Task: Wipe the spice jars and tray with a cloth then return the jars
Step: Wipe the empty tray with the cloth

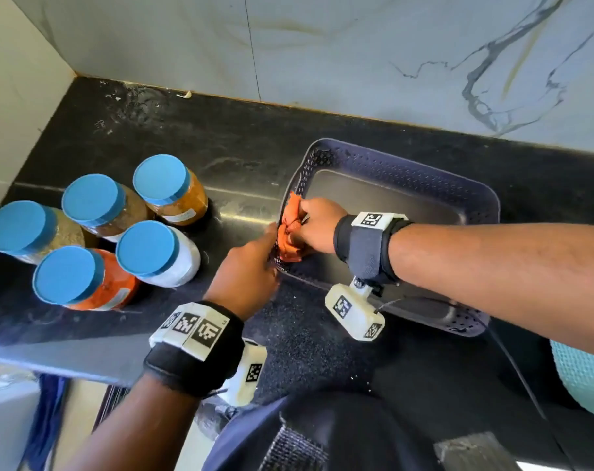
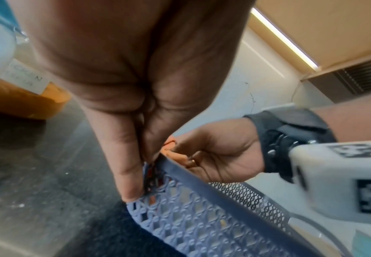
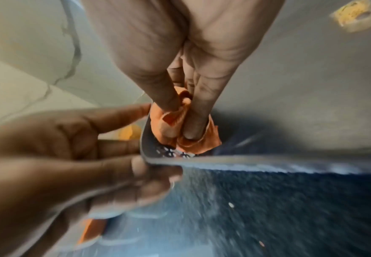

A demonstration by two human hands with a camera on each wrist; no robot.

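A dark blue perforated tray (image 1: 390,156) stands with no jars in it on the black counter at the right. My right hand (image 1: 304,222) grips a bunched orange cloth (image 1: 288,239) and presses it against the inside of the tray's left wall. The right wrist view shows the fingers (image 3: 193,128) wrapped in the cloth (image 3: 202,144) just below the rim (image 3: 268,163). My left hand (image 1: 271,239) pinches that same wall from outside, thumb on the mesh (image 2: 202,217). Several blue-lidded spice jars (image 1: 146,246) stand grouped on the counter to the left.
A marble wall runs behind the counter (image 1: 220,137) and a white wall closes off the left side. The counter's front edge (image 1: 51,365) lies near the lower left. A teal mesh object (image 1: 584,379) sits at the right edge. A small pale scrap (image 1: 185,94) lies at the back.
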